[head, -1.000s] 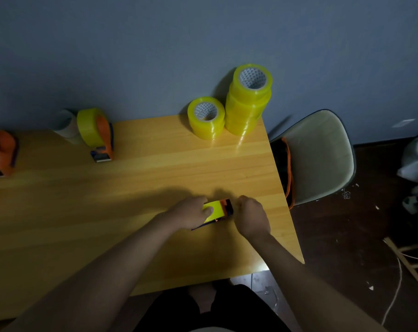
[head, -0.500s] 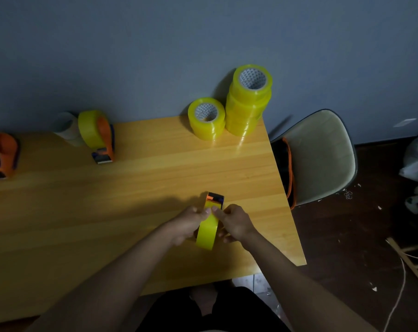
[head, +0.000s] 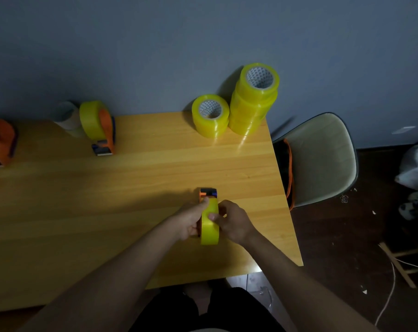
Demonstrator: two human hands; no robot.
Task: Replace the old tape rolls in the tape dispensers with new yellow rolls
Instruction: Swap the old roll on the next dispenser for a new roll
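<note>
Prob. a home room: wooden table point(head: 131, 200) vs blue-grey wall point(head: 155, 49), shell chair point(head: 323, 159), littered dark floor point(head: 346, 236).

yellow roll point(head: 209, 226) stands on edge in an orange dispenser point(head: 208, 193), its dark front end pointing away, near the table point(head: 131, 200) right edge. second orange dispenser with yellow roll point(head: 99, 127) at table's far left side. third orange dispenser point(head: 0, 142) at table's left edge. spare yellow roll point(head: 210, 116) and stacked yellow rolls point(head: 254, 101) at table's far right corner, touching.
</note>
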